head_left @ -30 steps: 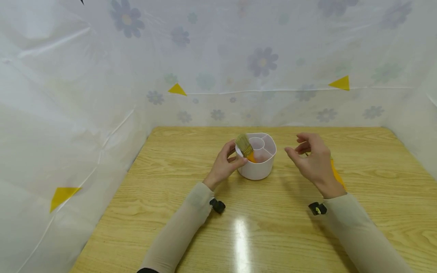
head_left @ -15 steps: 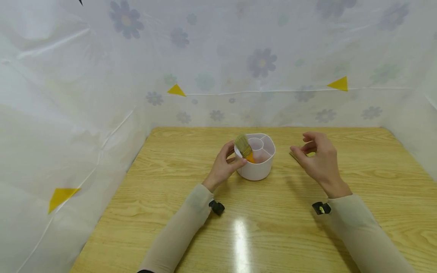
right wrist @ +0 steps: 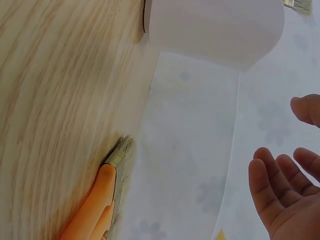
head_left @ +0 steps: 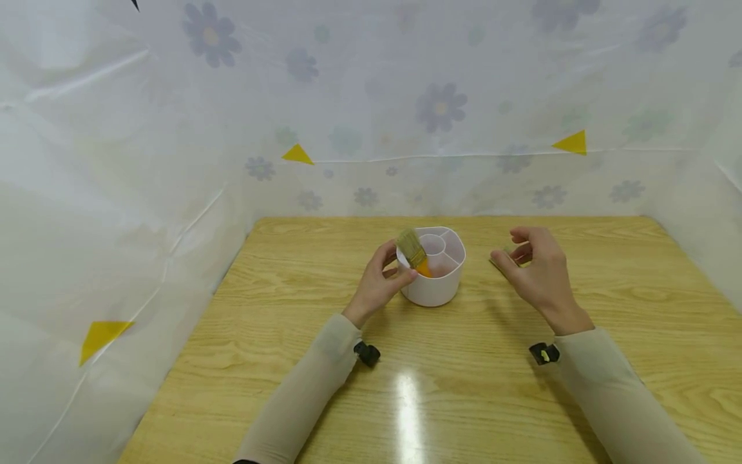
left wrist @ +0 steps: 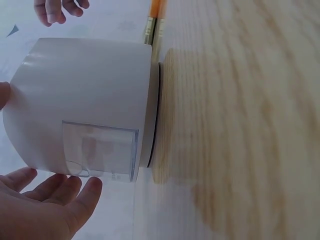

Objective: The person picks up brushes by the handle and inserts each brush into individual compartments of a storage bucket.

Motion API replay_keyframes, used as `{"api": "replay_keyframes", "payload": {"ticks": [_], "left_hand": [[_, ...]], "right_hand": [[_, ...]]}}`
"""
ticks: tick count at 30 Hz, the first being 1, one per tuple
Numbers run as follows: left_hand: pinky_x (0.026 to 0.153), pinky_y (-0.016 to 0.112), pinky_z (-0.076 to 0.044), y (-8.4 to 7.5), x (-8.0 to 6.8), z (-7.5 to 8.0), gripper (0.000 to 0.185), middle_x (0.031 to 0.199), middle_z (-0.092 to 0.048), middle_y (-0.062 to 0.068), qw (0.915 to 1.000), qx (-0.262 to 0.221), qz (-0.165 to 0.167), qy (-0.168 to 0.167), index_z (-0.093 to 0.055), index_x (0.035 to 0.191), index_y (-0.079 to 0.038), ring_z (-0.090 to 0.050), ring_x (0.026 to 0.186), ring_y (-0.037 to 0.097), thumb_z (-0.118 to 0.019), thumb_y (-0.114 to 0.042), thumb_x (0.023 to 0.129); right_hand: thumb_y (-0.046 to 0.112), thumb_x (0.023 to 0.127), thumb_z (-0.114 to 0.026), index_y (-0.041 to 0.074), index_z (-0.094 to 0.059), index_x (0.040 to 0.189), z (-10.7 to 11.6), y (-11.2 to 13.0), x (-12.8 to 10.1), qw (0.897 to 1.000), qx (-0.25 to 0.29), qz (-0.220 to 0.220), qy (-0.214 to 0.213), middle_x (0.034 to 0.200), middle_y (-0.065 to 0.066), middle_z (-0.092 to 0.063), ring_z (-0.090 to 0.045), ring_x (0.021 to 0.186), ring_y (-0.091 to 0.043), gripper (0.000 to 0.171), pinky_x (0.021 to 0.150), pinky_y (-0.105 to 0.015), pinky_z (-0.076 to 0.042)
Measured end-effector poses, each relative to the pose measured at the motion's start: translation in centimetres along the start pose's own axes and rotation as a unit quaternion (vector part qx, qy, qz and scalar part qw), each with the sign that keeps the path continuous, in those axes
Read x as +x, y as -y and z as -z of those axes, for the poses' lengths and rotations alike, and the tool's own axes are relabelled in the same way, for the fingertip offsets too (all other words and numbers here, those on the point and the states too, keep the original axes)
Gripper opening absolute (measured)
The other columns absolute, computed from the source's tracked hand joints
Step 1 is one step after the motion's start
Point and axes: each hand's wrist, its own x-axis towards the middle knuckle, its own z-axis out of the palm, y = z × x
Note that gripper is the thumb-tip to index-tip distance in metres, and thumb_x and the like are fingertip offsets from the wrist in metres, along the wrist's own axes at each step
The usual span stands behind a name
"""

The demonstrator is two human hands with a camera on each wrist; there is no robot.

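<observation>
My left hand (head_left: 375, 285) grips the left side of a white round desk organizer (head_left: 431, 293), thumb at the near rim and fingers behind. The organizer stands upright and has a clear label pocket (left wrist: 100, 152). A paintbrush (head_left: 410, 248) with an orange handle leans in its left compartment, bristles up. My right hand (head_left: 542, 277) hovers to the right with fingers loosely bent and nothing between them. Below it, more than one orange-handled brush seems to lie on the table; one paintbrush (right wrist: 95, 200) shows clearly in the right wrist view. In the head view that hand mostly hides them.
The wood-grain table (head_left: 324, 412) ends at a white flowered sheet (head_left: 371, 96) behind, with plain white sheeting (head_left: 69, 212) at the left. Inside the organizer, dividers and a round middle tube (head_left: 431, 245) part the compartments.
My right hand has shifted slightly to the right, covering the orange handle seen earlier and uncovering bristles beside its thumb. The left hand and organizer have stayed in place.
</observation>
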Motion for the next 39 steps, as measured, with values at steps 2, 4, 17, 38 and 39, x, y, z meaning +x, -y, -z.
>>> {"api": "replay_keyframes", "payload": {"ticks": [2,4,17,38,39], "left_hand": [[0.105,0.055,-0.034,0.1,0.0,0.0,0.066,0.143,-0.039,0.017,1.0,-0.001,0.002,0.0,-0.034,0.145,-0.003,-0.037,0.132,0.034,-0.068,-0.011,0.089],[0.105,0.054,-0.034,0.2,0.1,0.1,0.066,0.143,-0.039,0.018,1.0,-0.004,0.002,-0.001,-0.034,0.144,-0.002,-0.038,0.132,0.035,-0.068,-0.011,0.088],[0.104,0.047,-0.039,0.0,0.0,0.3,0.06,0.139,-0.044,0.019,1.0,-0.006,0.001,-0.007,-0.038,0.142,0.0,-0.043,0.128,0.034,-0.067,-0.008,0.089],[0.104,0.048,-0.039,0.1,0.0,0.2,0.061,0.14,-0.042,0.021,0.9999,-0.01,-0.002,-0.004,-0.037,0.142,0.001,-0.041,0.129,0.036,-0.066,-0.008,0.09],[0.103,0.047,-0.039,0.0,0.0,0.2,0.061,0.14,-0.042,0.021,0.9999,-0.01,-0.002,-0.004,-0.037,0.142,0.001,-0.041,0.129,0.036,-0.066,-0.008,0.09]], "right_hand": [[0.014,0.078,-0.078,-0.002,-0.06,0.113,0.0,-0.2,0.0,1.0,-0.005,0.0,0.003,0.1,-0.016,-0.059,-0.061,0.069,-0.023,0.043,0.06,-0.023,-0.047],[0.016,0.079,-0.078,-0.002,-0.059,0.113,0.1,-0.3,-0.1,1.0,-0.008,-0.003,0.008,0.1,-0.016,-0.059,-0.061,0.069,-0.024,0.043,0.06,-0.025,-0.047],[0.021,0.083,-0.076,-0.001,-0.059,0.116,0.5,-0.9,-0.1,0.998,-0.023,-0.039,0.043,0.102,-0.014,-0.058,-0.06,0.076,-0.026,0.043,0.064,-0.019,-0.045],[0.037,0.091,-0.064,-0.001,-0.052,0.125,0.9,-2.0,-0.3,0.98,-0.07,-0.115,0.144,0.112,-0.019,-0.053,-0.056,0.09,-0.034,0.052,0.074,-0.05,-0.047],[0.039,0.091,-0.063,-0.001,-0.052,0.125,0.9,-2.0,-0.3,0.979,-0.073,-0.118,0.148,0.112,-0.019,-0.053,-0.056,0.091,-0.034,0.053,0.074,-0.05,-0.047]]}}
